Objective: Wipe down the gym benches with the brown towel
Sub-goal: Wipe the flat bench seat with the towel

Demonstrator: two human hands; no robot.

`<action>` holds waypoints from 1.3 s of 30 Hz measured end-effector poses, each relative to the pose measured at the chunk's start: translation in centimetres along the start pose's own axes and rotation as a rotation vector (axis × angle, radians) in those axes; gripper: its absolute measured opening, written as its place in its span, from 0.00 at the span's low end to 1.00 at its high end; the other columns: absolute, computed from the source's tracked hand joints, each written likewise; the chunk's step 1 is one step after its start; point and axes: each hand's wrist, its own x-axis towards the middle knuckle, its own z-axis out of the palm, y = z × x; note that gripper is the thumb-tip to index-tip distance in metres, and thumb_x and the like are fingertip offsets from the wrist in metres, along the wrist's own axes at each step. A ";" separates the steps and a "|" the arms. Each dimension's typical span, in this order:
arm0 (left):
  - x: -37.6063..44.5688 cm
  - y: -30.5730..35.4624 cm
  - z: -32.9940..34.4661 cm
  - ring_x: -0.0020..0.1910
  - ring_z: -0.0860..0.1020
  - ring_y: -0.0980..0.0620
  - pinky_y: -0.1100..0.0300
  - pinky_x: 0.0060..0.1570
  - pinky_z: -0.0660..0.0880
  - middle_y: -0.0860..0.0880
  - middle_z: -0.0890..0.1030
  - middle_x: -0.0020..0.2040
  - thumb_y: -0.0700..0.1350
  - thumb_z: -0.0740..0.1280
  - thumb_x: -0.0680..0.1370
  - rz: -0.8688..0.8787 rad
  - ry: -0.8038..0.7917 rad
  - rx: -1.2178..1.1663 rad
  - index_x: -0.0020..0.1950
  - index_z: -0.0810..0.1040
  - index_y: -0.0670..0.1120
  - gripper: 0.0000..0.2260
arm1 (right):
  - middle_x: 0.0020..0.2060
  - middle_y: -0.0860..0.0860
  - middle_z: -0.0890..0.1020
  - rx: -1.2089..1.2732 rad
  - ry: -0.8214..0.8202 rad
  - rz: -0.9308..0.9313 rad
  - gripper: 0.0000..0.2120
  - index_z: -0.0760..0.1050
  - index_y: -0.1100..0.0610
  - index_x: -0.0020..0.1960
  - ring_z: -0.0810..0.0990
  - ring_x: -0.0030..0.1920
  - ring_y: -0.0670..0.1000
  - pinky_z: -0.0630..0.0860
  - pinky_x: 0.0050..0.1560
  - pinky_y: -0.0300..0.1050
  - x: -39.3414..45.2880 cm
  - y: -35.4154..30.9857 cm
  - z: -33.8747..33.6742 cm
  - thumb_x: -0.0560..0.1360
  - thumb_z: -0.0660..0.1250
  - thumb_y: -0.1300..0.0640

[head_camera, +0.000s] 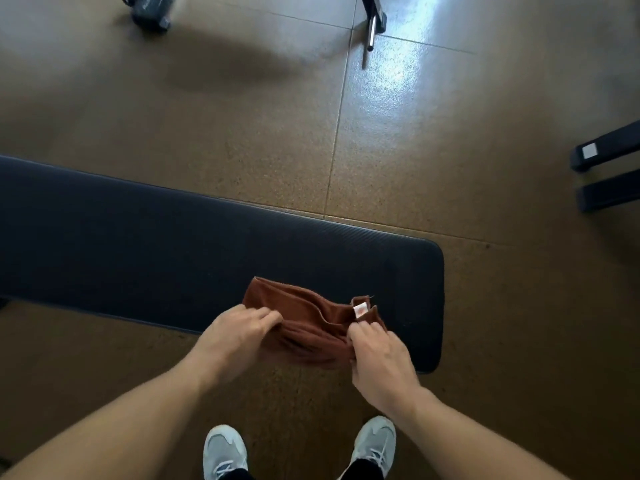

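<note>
Gripping one towel (pixel 304 320), two hands (pixel 239 332) (pixel 379 362).

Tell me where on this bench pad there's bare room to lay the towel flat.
The bench is bare all along its left stretch, from the towel to the picture's left edge. A narrower bare strip borders the pad's right end. The near right part is crowded: the left hand and right hand both hold the towel there.

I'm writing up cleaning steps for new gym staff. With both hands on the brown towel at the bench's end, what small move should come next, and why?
Probably press the brown towel flat onto the bench pad and start sweeping left. The left hand and right hand hold it bunched near the pad's right end, and most of the pad stretches away to the left.
</note>
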 end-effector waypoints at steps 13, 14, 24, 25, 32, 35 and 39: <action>11.5 3.9 -8.5 0.47 0.77 0.41 0.45 0.48 0.77 0.43 0.79 0.48 0.31 0.72 0.68 0.024 0.334 0.175 0.54 0.82 0.42 0.16 | 0.49 0.55 0.81 -0.244 0.528 -0.054 0.19 0.84 0.55 0.59 0.78 0.50 0.59 0.72 0.52 0.55 5.3 7.7 -12.3 0.71 0.72 0.69; 11.4 4.5 -7.4 0.49 0.77 0.42 0.46 0.48 0.77 0.44 0.79 0.50 0.32 0.71 0.70 0.054 0.261 0.179 0.55 0.82 0.44 0.15 | 0.50 0.55 0.81 -0.281 0.478 -0.041 0.19 0.84 0.56 0.59 0.79 0.51 0.60 0.73 0.53 0.56 4.3 8.4 -11.2 0.72 0.71 0.69; 11.0 10.4 3.0 0.83 0.43 0.50 0.53 0.80 0.44 0.50 0.44 0.85 0.55 0.53 0.86 -0.288 -0.153 -0.113 0.84 0.47 0.51 0.28 | 0.61 0.46 0.79 0.093 -0.110 -0.271 0.16 0.75 0.48 0.70 0.76 0.60 0.45 0.75 0.63 0.43 -3.3 7.4 -1.1 0.82 0.63 0.52; 11.5 10.4 3.4 0.82 0.38 0.50 0.52 0.80 0.40 0.51 0.37 0.83 0.57 0.53 0.86 -0.275 -0.202 -0.081 0.84 0.43 0.51 0.30 | 0.64 0.47 0.79 0.093 0.001 -0.210 0.18 0.74 0.49 0.71 0.76 0.64 0.47 0.75 0.67 0.45 -2.5 7.8 -0.5 0.81 0.65 0.53; 15.8 8.6 4.9 0.79 0.27 0.52 0.50 0.80 0.34 0.54 0.32 0.81 0.59 0.51 0.85 -0.077 -0.239 -0.016 0.83 0.37 0.54 0.32 | 0.83 0.50 0.47 -0.056 0.030 0.162 0.31 0.46 0.53 0.84 0.41 0.83 0.49 0.44 0.80 0.53 -1.6 8.8 3.8 0.85 0.43 0.40; 15.9 7.7 5.5 0.78 0.26 0.54 0.50 0.79 0.33 0.55 0.31 0.81 0.60 0.47 0.85 -0.010 -0.198 -0.006 0.83 0.35 0.54 0.31 | 0.81 0.46 0.32 0.020 0.012 0.322 0.33 0.33 0.45 0.82 0.26 0.78 0.46 0.30 0.78 0.48 -1.2 7.0 4.2 0.80 0.34 0.37; 13.6 4.9 5.3 0.78 0.26 0.53 0.49 0.80 0.34 0.53 0.30 0.81 0.58 0.44 0.86 0.008 -0.194 0.041 0.82 0.34 0.53 0.29 | 0.79 0.42 0.27 0.029 0.023 0.325 0.31 0.30 0.39 0.80 0.23 0.77 0.44 0.26 0.76 0.43 1.2 2.4 4.9 0.78 0.32 0.37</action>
